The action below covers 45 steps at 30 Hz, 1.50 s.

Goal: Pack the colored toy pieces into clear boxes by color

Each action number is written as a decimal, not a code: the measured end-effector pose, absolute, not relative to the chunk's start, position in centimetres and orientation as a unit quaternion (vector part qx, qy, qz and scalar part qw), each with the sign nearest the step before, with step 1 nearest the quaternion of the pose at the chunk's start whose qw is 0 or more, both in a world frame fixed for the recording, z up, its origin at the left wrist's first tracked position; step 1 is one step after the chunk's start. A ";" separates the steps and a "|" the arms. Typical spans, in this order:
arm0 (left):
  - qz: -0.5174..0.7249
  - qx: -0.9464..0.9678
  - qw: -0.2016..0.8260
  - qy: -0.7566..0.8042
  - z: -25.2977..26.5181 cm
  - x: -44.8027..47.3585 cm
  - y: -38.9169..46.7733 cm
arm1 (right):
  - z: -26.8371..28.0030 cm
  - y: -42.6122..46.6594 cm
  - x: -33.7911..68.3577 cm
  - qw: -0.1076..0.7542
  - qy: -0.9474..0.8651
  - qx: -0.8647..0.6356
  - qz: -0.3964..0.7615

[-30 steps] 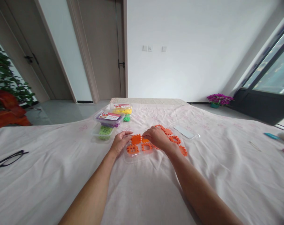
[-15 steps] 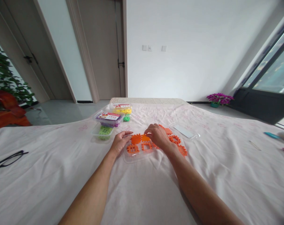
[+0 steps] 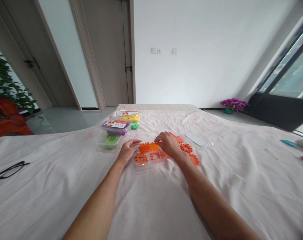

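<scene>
A shallow clear plastic box [image 3: 146, 169] lies in front of me with several orange toothed building blocks [image 3: 141, 158] in it. My left hand [image 3: 127, 151] grips the box's left side, thumb and fingers at its rim. Over the far right part of the box, my right hand [image 3: 168, 144] pinches the edge of a brighter orange building block [image 3: 154, 146], its fingertips partly hidden by the hand. More orange blocks [image 3: 186, 148] lie on the cloth beyond and right of my right wrist. One has a round opening; others are solid plates.
Left of the box stand stacked clear boxes of purple [image 3: 116, 124], green [image 3: 111, 140] and yellow [image 3: 131, 117] pieces. A clear lid [image 3: 197, 139] lies to the right. Black glasses [image 3: 8, 171] rest far left. A blue item [image 3: 289, 143] lies far right on the wrinkled pale tablecloth [image 3: 151, 206].
The view has shifted very slightly. Both hands keep almost the same positions at the box, and the orange blocks show no clear movement.
</scene>
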<state>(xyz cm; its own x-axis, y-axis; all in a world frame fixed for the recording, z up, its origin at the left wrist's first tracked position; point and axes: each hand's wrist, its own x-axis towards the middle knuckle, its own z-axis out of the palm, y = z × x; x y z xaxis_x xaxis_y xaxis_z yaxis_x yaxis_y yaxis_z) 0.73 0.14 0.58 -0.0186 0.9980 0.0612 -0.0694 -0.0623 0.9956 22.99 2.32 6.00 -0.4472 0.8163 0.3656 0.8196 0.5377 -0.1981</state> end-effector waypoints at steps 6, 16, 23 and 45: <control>0.538 0.477 0.527 0.453 0.6 0.6 0.1 | 6.3 2.7 23.5 0.238 -0.848 -0.473 0.014; 0.530 0.473 0.539 0.453 0.9 0.6 0.1 | 9.3 3.0 28.9 0.224 -0.764 -0.603 0.054; 0.527 0.479 0.527 0.464 1.0 0.6 0.0 | 7.8 3.7 30.5 0.112 -0.771 -0.617 0.113; 0.534 0.493 0.511 0.460 0.3 0.4 0.3 | 7.9 2.6 29.0 0.074 -0.825 -0.500 0.254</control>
<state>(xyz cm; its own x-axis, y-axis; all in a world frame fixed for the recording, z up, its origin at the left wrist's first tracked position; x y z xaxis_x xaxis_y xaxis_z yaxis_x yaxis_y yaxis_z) 0.43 0.32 0.29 0.0068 0.9984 0.0554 -0.0913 -0.0546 0.9943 28.95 2.59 7.93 -0.4892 0.8622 -0.1316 0.7864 0.3708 -0.4940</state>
